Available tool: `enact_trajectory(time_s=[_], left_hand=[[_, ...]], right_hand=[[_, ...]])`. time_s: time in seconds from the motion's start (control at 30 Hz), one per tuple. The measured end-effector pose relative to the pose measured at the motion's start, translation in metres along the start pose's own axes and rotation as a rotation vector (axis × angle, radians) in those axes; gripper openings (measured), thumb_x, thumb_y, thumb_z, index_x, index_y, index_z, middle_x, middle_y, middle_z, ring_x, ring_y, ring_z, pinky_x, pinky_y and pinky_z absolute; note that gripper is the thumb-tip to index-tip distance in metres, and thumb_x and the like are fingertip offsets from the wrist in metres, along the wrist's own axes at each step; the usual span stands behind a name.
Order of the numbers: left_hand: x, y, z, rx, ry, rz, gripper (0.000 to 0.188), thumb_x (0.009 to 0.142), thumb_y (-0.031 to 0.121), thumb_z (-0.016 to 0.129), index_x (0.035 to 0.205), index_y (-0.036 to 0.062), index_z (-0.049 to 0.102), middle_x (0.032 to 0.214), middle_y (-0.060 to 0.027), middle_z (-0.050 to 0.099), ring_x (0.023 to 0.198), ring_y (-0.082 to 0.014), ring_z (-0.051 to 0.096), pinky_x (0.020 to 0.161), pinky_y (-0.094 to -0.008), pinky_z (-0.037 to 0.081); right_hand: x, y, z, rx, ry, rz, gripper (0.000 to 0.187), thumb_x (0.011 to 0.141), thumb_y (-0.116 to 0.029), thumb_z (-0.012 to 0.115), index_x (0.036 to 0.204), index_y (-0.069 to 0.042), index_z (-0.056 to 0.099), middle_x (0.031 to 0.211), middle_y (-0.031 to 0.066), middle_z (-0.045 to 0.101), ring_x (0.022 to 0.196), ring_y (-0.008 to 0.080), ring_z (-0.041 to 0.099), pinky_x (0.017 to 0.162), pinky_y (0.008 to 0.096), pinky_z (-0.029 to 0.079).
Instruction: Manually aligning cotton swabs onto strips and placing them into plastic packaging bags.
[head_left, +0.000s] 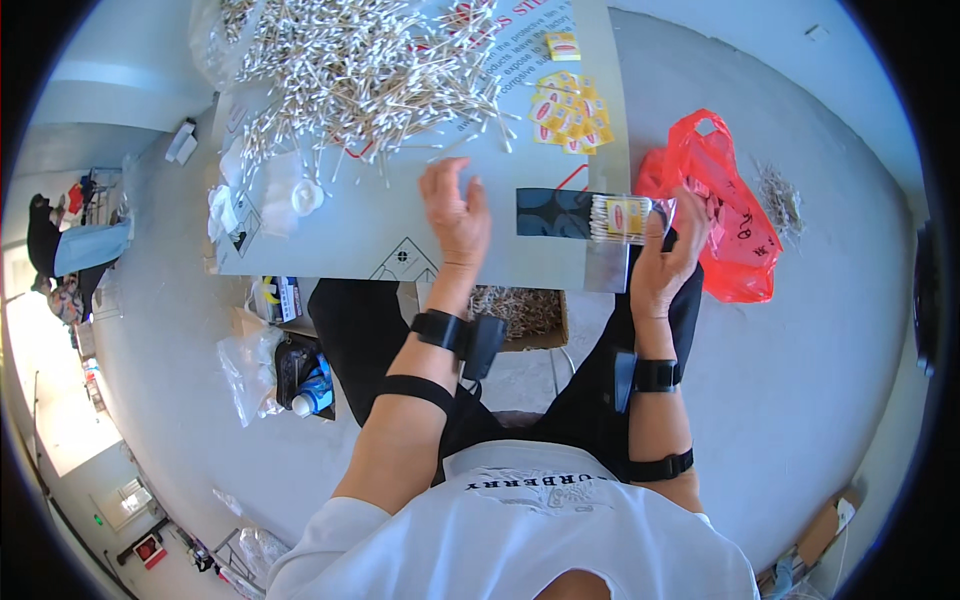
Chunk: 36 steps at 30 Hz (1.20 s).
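At the table's right front edge, my right hand (668, 262) pinches the end of a clear packet of cotton swabs (602, 217). A yellow card (627, 216) lies on the swabs inside it. The packet rests beside a dark blue flat strip (550, 212), overlapping its right end. My left hand (458, 215) is over the table, left of the strip, its fingers loosely bent and apart with nothing in them. Beyond it spreads a big heap of loose cotton swabs (370, 80). Several yellow cards (572, 112) lie at the far right of the table, below a small stack of cards (563, 46).
The grey table (340, 240) stands in front of my knees. A red plastic bag (740, 235) hangs or rests off its right edge, with a loose swab pile (778, 200) on the floor beyond. A small white round container (307, 197) sits left. Beneath is a cardboard box (545, 335) of swabs.
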<state>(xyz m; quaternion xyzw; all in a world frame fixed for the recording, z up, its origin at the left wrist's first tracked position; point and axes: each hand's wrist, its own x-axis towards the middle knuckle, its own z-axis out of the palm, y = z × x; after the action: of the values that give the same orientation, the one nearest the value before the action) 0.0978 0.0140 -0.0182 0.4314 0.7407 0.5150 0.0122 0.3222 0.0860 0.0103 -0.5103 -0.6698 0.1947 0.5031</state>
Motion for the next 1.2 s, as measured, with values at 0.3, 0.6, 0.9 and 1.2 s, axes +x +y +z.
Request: enact_trajectory(time_s=[0.3, 0.6, 0.9, 1.2], left_hand=[[0.028, -0.025, -0.020, 0.518, -0.066, 0.111, 0.020, 0.075, 0.008, 0.072, 0.091, 0.0128, 0.062, 0.092, -0.0046, 0.055, 0.095, -0.0296, 0.051, 0.082, -0.0434, 0.039], [-0.008, -0.008, -0.051, 0.264, -0.273, 0.168, 0.015, 0.073, 0.007, 0.072, 0.082, 0.0139, 0.062, 0.090, -0.0012, 0.055, 0.093, -0.0262, 0.051, 0.080, -0.0407, 0.037], [-0.009, -0.011, -0.051, 0.174, -0.283, 0.146, 0.023, 0.068, 0.005, 0.074, 0.086, 0.0125, 0.063, 0.091, -0.0021, 0.056, 0.094, -0.0270, 0.053, 0.082, -0.0398, 0.039], [0.023, -0.030, -0.045, 0.431, 0.047, 0.102, 0.029, 0.070, 0.003, 0.071, 0.097, 0.0099, 0.062, 0.096, -0.0081, 0.058, 0.098, -0.0320, 0.053, 0.082, -0.0427, 0.040]], right_hand=[[0.018, -0.053, 0.127, 0.064, -0.560, -0.073, 0.020, 0.085, -0.014, 0.068, 0.097, 0.000, 0.060, 0.091, 0.0180, 0.064, 0.074, 0.0348, 0.066, 0.066, 0.0430, 0.052], [0.009, -0.047, 0.132, -0.489, -0.648, -0.159, 0.014, 0.088, -0.018, 0.057, 0.090, -0.004, 0.057, 0.087, 0.0147, 0.062, 0.077, 0.0371, 0.067, 0.062, 0.0461, 0.054], [-0.005, -0.052, 0.110, -0.095, -0.745, -0.328, 0.017, 0.082, -0.019, 0.070, 0.081, -0.009, 0.058, 0.081, 0.0102, 0.056, 0.067, 0.0326, 0.062, 0.057, 0.0433, 0.050], [-0.026, -0.040, 0.099, 0.116, -0.751, -0.397, 0.028, 0.071, -0.010, 0.077, 0.096, -0.008, 0.065, 0.100, 0.0076, 0.059, 0.090, 0.0304, 0.061, 0.075, 0.0421, 0.050]])
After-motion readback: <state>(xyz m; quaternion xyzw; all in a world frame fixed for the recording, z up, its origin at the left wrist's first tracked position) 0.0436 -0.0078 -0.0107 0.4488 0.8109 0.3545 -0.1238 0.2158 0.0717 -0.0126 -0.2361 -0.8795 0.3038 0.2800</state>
